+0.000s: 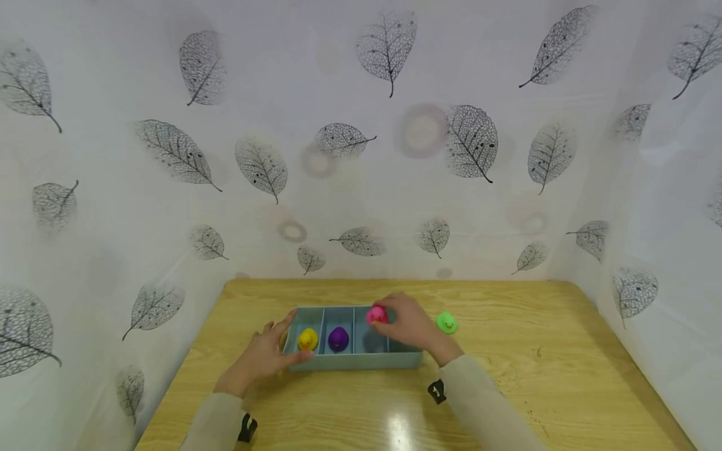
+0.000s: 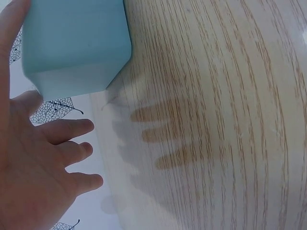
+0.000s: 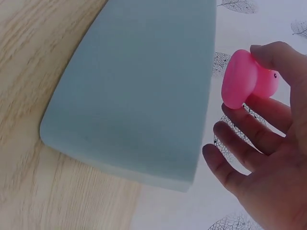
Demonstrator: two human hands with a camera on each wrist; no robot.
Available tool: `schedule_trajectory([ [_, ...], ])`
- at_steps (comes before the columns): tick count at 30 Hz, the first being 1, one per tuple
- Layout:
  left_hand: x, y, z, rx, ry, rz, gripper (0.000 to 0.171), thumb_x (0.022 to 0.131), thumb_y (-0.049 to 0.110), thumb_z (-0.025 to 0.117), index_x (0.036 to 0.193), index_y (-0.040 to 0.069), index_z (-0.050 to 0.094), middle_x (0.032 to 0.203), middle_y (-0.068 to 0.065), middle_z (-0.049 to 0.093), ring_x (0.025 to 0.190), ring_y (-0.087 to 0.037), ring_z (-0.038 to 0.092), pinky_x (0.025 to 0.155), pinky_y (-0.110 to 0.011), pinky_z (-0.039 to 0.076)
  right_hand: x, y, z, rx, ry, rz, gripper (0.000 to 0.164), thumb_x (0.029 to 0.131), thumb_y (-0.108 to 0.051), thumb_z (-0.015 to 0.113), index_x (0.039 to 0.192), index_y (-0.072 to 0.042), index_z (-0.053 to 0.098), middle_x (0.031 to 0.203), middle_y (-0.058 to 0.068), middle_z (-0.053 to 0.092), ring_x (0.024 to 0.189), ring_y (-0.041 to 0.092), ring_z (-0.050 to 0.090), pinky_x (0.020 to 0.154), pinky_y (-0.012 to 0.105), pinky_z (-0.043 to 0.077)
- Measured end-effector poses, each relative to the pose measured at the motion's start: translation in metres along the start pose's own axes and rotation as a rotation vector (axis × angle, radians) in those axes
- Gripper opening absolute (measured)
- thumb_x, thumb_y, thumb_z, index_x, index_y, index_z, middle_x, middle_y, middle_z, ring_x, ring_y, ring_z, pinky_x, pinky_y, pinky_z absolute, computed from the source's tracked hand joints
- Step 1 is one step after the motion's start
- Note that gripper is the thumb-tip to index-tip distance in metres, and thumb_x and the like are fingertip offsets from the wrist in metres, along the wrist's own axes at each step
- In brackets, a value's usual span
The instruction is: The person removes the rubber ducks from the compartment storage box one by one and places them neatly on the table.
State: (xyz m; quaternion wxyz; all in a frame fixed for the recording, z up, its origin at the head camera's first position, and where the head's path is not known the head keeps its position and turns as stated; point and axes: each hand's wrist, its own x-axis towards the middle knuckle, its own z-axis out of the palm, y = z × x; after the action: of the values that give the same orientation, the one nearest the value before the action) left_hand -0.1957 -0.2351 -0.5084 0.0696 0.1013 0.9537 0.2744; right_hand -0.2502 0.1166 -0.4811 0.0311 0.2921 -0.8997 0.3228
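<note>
A pale blue-green divided box (image 1: 355, 361) sits on the table, its compartments in a row. My left hand (image 1: 262, 354) grips the box's left end, thumb at the front wall and index finger toward the back corner; in the left wrist view its other fingers (image 2: 72, 125) stretch out past the box. A yellow toy duck (image 1: 307, 339) lies in the leftmost compartment, a purple duck (image 1: 338, 339) in the one beside it. Above the third compartment, my right hand (image 1: 408, 322) pinches a pink duck (image 3: 241, 79) between thumb and fingers. My right hand partly covers the rightmost compartment.
A green toy duck (image 1: 446, 322) rests on the wooden table (image 1: 541, 351), right of the box and close to my right wrist. White curtain-like sheets (image 1: 361, 188) with a leaf print stand behind the table and along both sides.
</note>
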Motion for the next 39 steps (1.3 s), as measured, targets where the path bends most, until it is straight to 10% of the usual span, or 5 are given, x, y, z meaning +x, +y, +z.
schedule_trajectory([
  [15,0.003,-0.003,0.001,0.008,0.008,0.0,0.112,0.088,0.066,0.075,0.17,0.017,0.018,0.161,-0.026,0.046,0.152,-0.063,0.025,0.117,-0.085,0.014,-0.008,0.004,-0.015,0.076,0.012,0.042,0.052,0.089,-0.024,0.085,0.134,-0.002,0.07,0.131,0.015,0.07,0.118,0.034,0.067,0.097,0.052,0.059],
  [27,0.003,-0.003,0.001,0.007,0.009,0.004,0.111,0.088,0.066,0.075,0.17,0.017,0.019,0.158,-0.026,0.05,0.152,-0.063,0.026,0.117,-0.085,0.015,-0.017,0.019,-0.025,0.233,0.073,0.115,0.048,0.087,-0.014,0.081,0.133,-0.005,0.067,0.121,0.009,0.071,0.104,0.02,0.063,0.083,0.031,0.055],
  [39,0.003,-0.001,0.0,0.002,-0.003,-0.01,0.112,0.088,0.067,0.075,0.17,0.017,0.019,0.161,-0.025,0.046,0.153,-0.063,0.024,0.117,-0.085,0.013,-0.027,0.032,-0.037,0.23,0.141,0.141,0.039,0.089,-0.016,0.082,0.126,-0.009,0.071,0.12,0.007,0.075,0.104,0.021,0.065,0.088,0.051,0.058],
])
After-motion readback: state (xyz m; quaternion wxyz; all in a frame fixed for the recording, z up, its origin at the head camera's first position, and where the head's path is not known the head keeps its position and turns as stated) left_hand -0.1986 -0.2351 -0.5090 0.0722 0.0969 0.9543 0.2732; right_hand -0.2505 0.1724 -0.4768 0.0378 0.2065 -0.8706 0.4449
